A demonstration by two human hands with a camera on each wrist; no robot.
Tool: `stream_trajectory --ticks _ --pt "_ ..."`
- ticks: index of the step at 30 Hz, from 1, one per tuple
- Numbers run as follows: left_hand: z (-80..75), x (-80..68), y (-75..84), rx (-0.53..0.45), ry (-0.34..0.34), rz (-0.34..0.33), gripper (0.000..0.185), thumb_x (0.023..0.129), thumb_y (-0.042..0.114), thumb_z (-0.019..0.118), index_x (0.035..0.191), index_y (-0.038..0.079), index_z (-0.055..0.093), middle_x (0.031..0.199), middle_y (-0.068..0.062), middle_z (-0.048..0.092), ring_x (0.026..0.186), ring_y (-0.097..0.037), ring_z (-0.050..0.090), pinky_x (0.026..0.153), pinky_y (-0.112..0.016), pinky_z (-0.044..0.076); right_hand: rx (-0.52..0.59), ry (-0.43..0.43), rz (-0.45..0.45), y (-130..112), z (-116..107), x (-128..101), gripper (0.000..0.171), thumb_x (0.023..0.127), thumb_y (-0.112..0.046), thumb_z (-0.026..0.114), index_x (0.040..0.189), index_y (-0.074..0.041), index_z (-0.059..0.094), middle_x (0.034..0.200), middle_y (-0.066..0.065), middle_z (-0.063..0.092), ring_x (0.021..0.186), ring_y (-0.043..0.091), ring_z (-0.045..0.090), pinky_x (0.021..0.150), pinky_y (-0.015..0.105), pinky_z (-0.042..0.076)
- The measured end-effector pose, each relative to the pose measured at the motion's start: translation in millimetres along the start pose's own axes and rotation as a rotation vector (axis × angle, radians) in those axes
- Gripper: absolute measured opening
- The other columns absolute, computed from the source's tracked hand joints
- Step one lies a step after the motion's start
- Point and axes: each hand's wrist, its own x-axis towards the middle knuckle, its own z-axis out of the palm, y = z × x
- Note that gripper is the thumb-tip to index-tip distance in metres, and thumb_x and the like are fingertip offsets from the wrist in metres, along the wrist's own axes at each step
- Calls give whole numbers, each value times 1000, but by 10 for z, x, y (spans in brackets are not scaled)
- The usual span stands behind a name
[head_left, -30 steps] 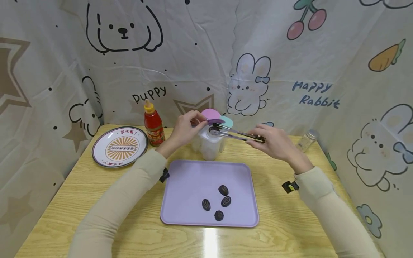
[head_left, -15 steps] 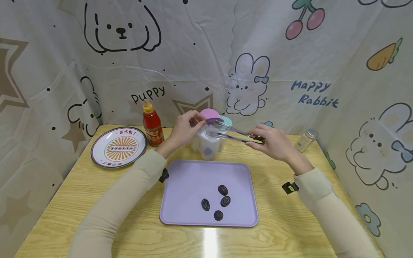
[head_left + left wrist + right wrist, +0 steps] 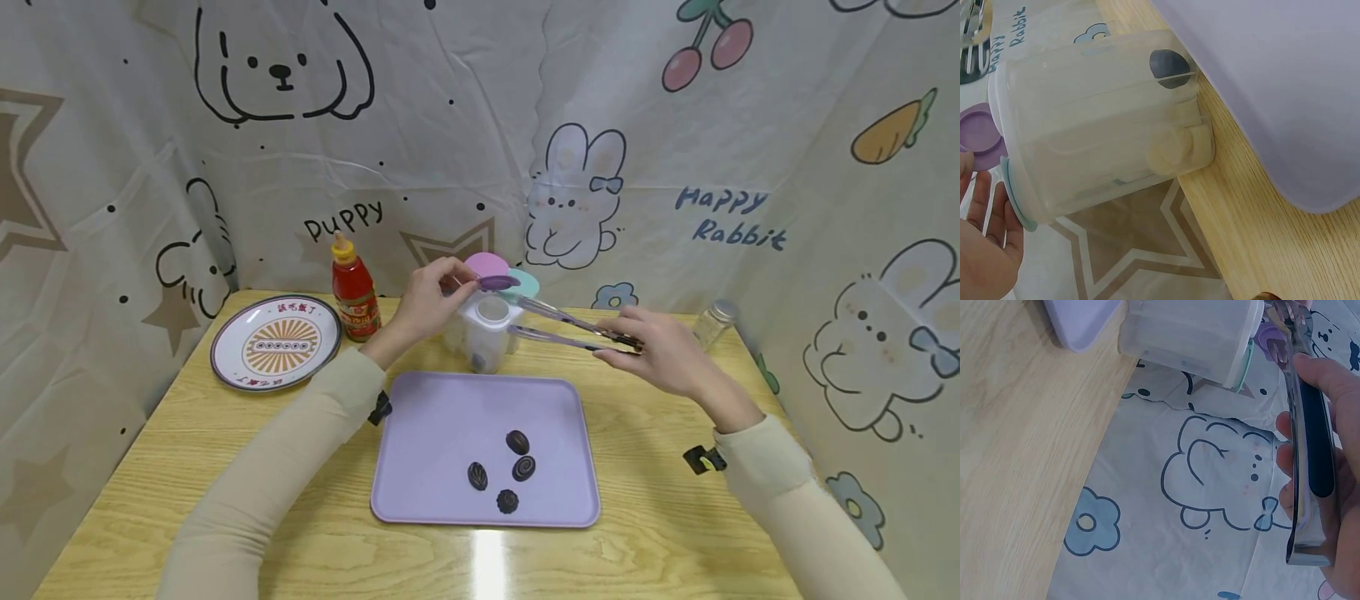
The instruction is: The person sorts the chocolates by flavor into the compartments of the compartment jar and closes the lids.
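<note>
My left hand (image 3: pixel 435 298) pinches the raised purple lid (image 3: pixel 497 283) of a translucent storage container (image 3: pixel 487 342). That compartment's round mouth is uncovered. Through the wall, in the left wrist view, a dark chocolate (image 3: pixel 1170 69) shows at the bottom, and pale pieces (image 3: pixel 1175 149) sit in another compartment. My right hand (image 3: pixel 663 352) grips metal tongs (image 3: pixel 1313 437) with dark handle grips. Their tips are apart, just right of the container's mouth, with nothing between them. Several dark moulded chocolates (image 3: pixel 524 467) lie on the lilac tray (image 3: pixel 435 417) in front.
Pink (image 3: pixel 487 264) and teal (image 3: pixel 525 284) lids cover the container's other compartments. Left of it stand a red sauce bottle (image 3: pixel 356 292) and a patterned plate (image 3: pixel 232 362). A small glass jar (image 3: pixel 714 325) is at the back right, near the curtain.
The tongs had a dark chocolate at their tips over the mouth; it dropped into the container. My right hand then drew the tongs away to the right. My left hand stayed on the lid.
</note>
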Motion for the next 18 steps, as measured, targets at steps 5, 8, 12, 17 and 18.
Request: stream_trajectory --ticks 5,8,12,17,18 --pt "-7 3 -1 -8 3 -2 12 101 15 72 108 6 72 111 -12 74 97 -27 69 88 -37 56 -42 -15 -22 -47 -45 -157 31 86 -22 87 114 -12 79 86 -1 66 63 2 41 55 20 34" --pt "-4 9 -8 -9 4 1 12 100 15 73 108 6 72 111 -12 74 97 -27 69 88 -37 56 -62 -42 -24 -77 -57 -270 31 86 -25 87 114 -14 79 86 -4 66 62 -1 40 52 18 33" --pt "5 14 -27 -11 1 9 11 100 15 73 107 7 72 110 -12 74 97 -26 69 88 -36 56 -71 -57 -34 -102 -41 -425 32 84 -27 89 112 -16 80 85 -7 65 61 -5 39 51 16 33" --pt "4 10 -35 -11 1 11 11 100 15 73 107 7 72 110 -12 74 97 -26 69 88 -35 56 -47 -67 -50 -137 27 -571 30 83 -26 89 110 -16 80 84 -11 62 62 -8 38 52 15 33" --pt "2 9 -34 -10 2 11 11 100 15 73 107 7 72 110 -12 74 97 -26 69 88 -35 56 -39 -71 -54 -146 46 -592 30 83 -26 89 110 -16 80 84 -11 62 63 -8 38 53 14 33"
